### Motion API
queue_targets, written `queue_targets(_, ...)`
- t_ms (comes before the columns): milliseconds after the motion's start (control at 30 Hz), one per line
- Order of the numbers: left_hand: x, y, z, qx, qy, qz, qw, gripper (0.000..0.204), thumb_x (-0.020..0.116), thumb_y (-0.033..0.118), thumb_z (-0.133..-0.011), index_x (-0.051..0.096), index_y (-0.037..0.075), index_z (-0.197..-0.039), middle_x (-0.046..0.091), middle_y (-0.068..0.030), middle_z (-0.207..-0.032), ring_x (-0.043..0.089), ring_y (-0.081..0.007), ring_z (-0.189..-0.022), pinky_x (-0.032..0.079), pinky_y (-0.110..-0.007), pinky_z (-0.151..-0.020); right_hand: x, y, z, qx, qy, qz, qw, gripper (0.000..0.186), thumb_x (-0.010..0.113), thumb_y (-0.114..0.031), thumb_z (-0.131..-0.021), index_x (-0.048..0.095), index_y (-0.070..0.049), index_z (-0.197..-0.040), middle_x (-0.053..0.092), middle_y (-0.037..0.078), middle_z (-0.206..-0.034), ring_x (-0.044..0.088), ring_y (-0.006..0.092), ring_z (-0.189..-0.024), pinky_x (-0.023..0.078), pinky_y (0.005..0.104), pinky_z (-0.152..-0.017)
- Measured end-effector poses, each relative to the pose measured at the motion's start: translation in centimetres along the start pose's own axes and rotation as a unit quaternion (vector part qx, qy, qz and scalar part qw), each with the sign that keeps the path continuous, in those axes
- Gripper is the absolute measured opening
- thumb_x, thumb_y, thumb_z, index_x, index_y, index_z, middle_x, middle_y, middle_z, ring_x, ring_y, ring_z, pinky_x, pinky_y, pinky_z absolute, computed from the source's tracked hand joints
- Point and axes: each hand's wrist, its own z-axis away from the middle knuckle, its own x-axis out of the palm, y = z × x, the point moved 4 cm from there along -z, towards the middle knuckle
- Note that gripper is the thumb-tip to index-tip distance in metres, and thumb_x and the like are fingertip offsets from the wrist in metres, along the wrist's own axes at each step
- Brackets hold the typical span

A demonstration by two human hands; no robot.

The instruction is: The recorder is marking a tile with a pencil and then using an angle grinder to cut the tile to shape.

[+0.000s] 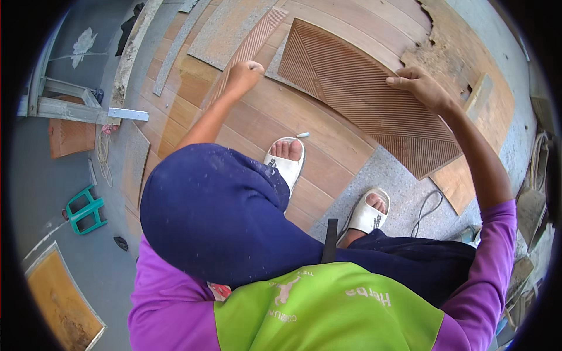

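Both hands are spread well apart: right hand pinches the upper edge of the large ribbed panel, thumb on the near side; left hand is curled into a fist over the narrow ribbed strip, and I cannot tell whether it grips it. Panel lies upper centre to right of frame, tilted, its ribs meeting along diagonal seams; its left end is unheld. Judged: a one-edge pinch on so long a piece may let that end swing, so a second hold there should steady it; pressure best kept light, since rib edges could chip. Below the panel, centre of frame, a white sandal stands on the plank flooring; a second sandal is on the speckled grey surface, near the panel's low corner, so toes want watching. Loose cable lies right of it, a likely snag underfoot. Ragged brown board at upper right; green stool at far left.
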Motion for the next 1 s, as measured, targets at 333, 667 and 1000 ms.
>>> queue_targets(333,2.7,0.1,0.6,0.123,0.054,-0.020,0.991,0.034,0.076,0.016,-0.089,0.074,-0.003,-0.117,0.075,-0.0226,-0.103,0.072,-0.0393,-0.100,0.056,-0.045,-0.093,1.5,4.6,-8.7,0.050,-0.039,-0.064,0.996,0.043,0.073,-0.037,-0.101,0.078,0.004,-0.114,0.078,0.011,-0.097,0.073,0.0173,-0.081,0.057,0.0327,-0.073)
queue_targets(667,2.6,-0.4,1.9,0.217,0.052,-0.156,0.962,0.026,0.073,0.012,-0.095,0.071,-0.004,-0.116,0.070,-0.0228,-0.104,0.066,-0.0420,-0.101,0.053,-0.049,-0.091,2.8,3.2,-11.9,-0.053,0.088,0.402,0.910,0.051,0.065,-0.044,-0.102,0.076,0.005,-0.102,0.074,0.025,-0.097,0.074,0.0388,-0.085,0.059,0.0482,-0.079)
queue_targets(1000,3.3,-1.4,1.0,0.294,0.080,-0.172,0.937,0.017,0.067,0.012,-0.098,0.068,-0.003,-0.107,0.068,-0.0256,-0.102,0.064,-0.0475,-0.100,0.053,-0.053,-0.091,1.4,2.3,-6.3,-0.072,0.114,0.458,0.879,0.033,0.067,-0.027,-0.101,0.073,0.004,-0.090,0.073,0.021,-0.084,0.069,0.0359,-0.067,0.056,0.0476,-0.064)
